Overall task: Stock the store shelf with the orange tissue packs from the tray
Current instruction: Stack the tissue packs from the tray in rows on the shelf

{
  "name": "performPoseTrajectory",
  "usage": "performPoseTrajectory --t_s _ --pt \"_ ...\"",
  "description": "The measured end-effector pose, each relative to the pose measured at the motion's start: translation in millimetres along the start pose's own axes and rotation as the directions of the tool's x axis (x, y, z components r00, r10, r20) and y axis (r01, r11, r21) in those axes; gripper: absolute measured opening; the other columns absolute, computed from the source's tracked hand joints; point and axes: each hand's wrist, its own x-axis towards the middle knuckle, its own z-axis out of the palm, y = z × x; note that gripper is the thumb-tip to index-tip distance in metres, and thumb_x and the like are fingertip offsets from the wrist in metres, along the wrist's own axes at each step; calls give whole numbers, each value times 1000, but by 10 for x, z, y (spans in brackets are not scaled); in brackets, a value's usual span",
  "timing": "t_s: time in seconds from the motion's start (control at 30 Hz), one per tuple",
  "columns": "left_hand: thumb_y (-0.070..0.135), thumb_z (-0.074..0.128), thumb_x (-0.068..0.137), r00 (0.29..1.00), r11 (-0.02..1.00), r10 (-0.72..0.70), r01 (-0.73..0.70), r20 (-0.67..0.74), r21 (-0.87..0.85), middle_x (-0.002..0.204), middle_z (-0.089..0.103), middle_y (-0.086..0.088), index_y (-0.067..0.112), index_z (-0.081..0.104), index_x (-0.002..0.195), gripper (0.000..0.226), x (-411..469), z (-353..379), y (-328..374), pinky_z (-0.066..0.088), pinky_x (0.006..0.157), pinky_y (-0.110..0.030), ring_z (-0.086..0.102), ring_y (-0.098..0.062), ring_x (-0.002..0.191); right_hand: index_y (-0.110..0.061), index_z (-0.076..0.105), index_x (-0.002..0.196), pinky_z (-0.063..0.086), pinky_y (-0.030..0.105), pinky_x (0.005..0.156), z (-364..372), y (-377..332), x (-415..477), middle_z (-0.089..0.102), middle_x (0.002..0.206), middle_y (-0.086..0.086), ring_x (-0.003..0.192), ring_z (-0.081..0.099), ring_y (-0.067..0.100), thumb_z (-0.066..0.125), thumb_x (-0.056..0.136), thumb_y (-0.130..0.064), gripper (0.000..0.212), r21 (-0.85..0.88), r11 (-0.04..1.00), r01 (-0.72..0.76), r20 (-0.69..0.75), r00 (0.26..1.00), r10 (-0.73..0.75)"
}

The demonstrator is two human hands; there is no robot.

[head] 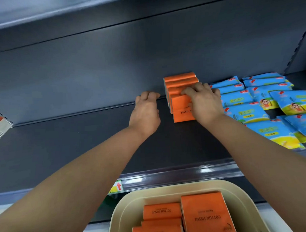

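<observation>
A: What does the figure show at its centre?

B: A row of orange tissue packs point(180, 90) standing on edge on the dark shelf point(79, 136), one behind another toward the back panel. The right hand point(203, 103) lies over the front pack point(181, 109), fingers curled onto its top edge, pinching it upright. The left hand point(146, 112) rests on the shelf just beside the row, fingers loosely bent, holding nothing.

A: What risk follows from this arrangement?

B: In my judgement, toppling. The packs are thin and soft, and only the hand visibly props the front one. If it is released before sitting square against the pack behind, it may fall forward and take others with it. A sideways nudge could also push the row into the blue packets point(253, 101), which lie flat and overlapping, touching or nearly touching its right side.

A: And the containers?

B: The beige tray point(124, 206), below the shelf edge, holds more orange packs lying flat: one larger-looking pack point(205, 217) at right and several stacked point(162, 220) at left. The exact count is cut off by the frame, so stocking appears unfinished.
</observation>
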Motion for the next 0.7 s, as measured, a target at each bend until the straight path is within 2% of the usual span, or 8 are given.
performPoseTrajectory --t_s 0.17,0.3,0.43,0.57,0.7 --pt "-1 50 90 1000 1000 27 -26 10 -14 139 38 -4 13 40 138 50 -64 -30 37 46 87 -30 33 -20 127 -25 52 130 31 49 96 -12 -31 -41 50 130 5 121 40 29 56 86 -3 50 -22 1000 5 -4 1000 -5" --pt "0 49 91 1000 999 23 -23 16 -27 138 40 -3 14 41 137 49 -182 -141 87 49 91 -38 34 -20 127 -25 52 130 33 50 94 -146 -49 -183 50 129 5 118 42 30 60 81 0 56 -25 999 28 -44 999 -29" --pt "3 50 91 999 999 49 -49 17 -4 136 41 -3 15 43 136 47 -433 -280 168 48 89 -35 35 -21 124 -22 59 122 37 49 90 -365 -119 -543 56 123 4 112 48 31 68 71 5 59 9 997 83 -87 993 -81" --pt "5 53 90 989 987 139 -141 44 73 136 42 -2 14 46 134 45 -793 -378 217 46 87 -32 37 -22 122 -19 65 111 44 45 82 -547 -176 -1044 63 112 4 101 57 31 78 63 0 53 23 984 176 -131 977 -171" --pt "8 54 91 982 984 148 -159 121 81 136 44 0 16 47 133 43 -1213 -367 238 46 92 -35 38 -21 122 -20 69 104 46 40 74 -576 -220 -1593 65 104 1 93 61 29 79 63 -3 45 59 971 231 -79 971 -226"
